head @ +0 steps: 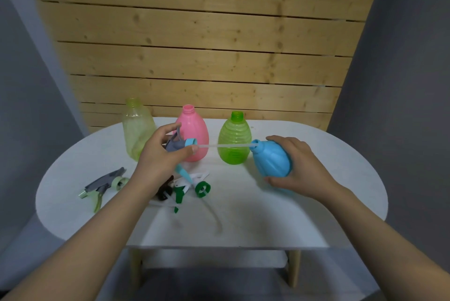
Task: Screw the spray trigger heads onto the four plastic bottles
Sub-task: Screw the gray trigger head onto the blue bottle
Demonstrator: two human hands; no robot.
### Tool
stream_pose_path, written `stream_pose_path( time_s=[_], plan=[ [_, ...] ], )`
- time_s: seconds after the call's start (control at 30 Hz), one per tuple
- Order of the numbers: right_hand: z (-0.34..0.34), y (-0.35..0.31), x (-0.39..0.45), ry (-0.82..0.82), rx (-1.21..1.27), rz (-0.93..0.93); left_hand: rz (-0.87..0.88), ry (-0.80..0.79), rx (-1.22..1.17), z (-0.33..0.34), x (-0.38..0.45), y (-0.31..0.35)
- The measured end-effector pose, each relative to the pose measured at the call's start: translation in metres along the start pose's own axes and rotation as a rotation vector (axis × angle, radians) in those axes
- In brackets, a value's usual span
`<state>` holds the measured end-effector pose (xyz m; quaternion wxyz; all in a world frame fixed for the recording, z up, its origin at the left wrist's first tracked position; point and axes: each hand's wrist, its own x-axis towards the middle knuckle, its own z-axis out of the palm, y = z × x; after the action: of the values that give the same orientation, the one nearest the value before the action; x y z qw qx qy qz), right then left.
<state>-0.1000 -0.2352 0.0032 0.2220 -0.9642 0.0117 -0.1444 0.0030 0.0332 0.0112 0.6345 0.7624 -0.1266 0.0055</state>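
My right hand (pixel 298 166) grips a blue bottle (pixel 271 158), tilted with its open neck pointing left. My left hand (pixel 160 152) holds a grey spray trigger head with a blue collar (pixel 180 143); its clear dip tube (pixel 226 145) runs right and its tip reaches the blue bottle's mouth. Three open bottles stand upright at the back of the table: pale yellow-green (pixel 136 128), pink (pixel 194 130) and ribbed green (pixel 235 140).
On the white oval table (pixel 304 215) lie a grey and pale-green trigger head (pixel 104 184) at left and a heap of white, dark green and brown trigger parts (pixel 187 186) under my left wrist. A wooden slat wall stands behind.
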Motion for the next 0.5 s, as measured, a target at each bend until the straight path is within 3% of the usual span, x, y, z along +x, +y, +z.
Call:
stream_pose_path(
  time_s=[0.33,0.5],
  plan=[
    [0.002,-0.007,0.001,-0.024,-0.026,-0.052,0.065,0.021,0.106,0.004,0.000,-0.004],
    [0.006,-0.018,0.001,-0.104,-0.031,-0.056,0.167,-0.093,0.186,0.016,-0.005,0.003]
  ],
)
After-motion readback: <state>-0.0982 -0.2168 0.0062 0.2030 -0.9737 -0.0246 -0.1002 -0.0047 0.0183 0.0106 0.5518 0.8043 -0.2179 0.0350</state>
